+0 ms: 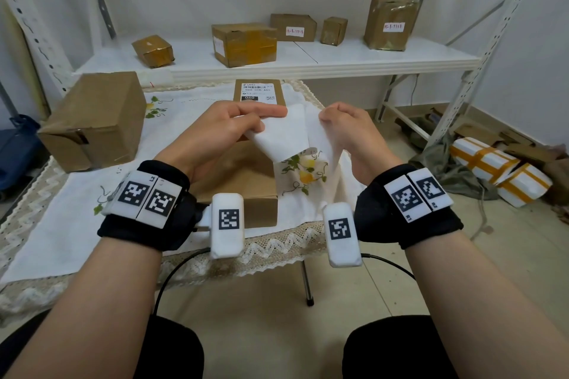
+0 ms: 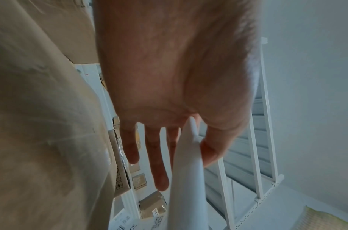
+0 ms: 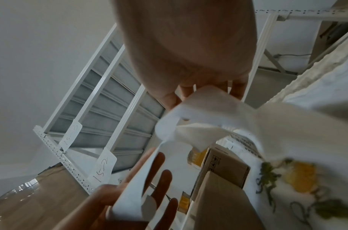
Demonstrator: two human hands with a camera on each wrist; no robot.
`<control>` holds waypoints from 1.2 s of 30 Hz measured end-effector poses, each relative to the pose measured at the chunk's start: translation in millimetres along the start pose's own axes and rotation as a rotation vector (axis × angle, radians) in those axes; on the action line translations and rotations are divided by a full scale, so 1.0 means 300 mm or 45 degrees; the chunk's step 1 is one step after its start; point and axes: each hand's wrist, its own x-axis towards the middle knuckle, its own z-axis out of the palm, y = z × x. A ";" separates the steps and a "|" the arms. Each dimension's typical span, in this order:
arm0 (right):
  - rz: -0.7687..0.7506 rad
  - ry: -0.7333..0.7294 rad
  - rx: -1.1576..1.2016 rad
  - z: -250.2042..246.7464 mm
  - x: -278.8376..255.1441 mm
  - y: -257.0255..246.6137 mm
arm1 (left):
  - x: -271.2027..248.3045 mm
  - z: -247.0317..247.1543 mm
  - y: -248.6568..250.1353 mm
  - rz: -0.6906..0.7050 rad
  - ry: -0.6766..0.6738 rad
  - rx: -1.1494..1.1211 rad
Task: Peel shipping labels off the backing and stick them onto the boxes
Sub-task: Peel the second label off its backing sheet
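Note:
Both hands are raised above the table, close together. My left hand (image 1: 246, 123) pinches a white label sheet (image 1: 283, 135) between thumb and fingers; the wrist view shows the thumb pressing the label sheet (image 2: 188, 171). My right hand (image 1: 338, 126) pinches a thin translucent backing strip (image 1: 323, 157), which hangs down from it; the backing strip (image 3: 208, 112) curls below its fingertips. The two pieces meet between the hands. Under them sits a plain brown box (image 1: 243, 191). Behind it lies a box with a printed shipping label (image 1: 257, 92).
A large brown box (image 1: 95, 120) stands at the table's left. The white shelf (image 1: 338, 58) behind carries several cardboard boxes. White taped parcels (image 1: 498, 175) lie on the floor at right. A floral cloth (image 1: 77, 224) covers the table.

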 end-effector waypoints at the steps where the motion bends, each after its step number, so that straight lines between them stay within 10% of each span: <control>1: 0.002 0.016 0.006 -0.002 0.002 0.003 | 0.000 -0.001 0.000 0.000 0.012 0.002; 36: 0.048 0.351 0.082 -0.013 0.072 0.055 | 0.029 -0.033 -0.026 0.025 0.469 -0.301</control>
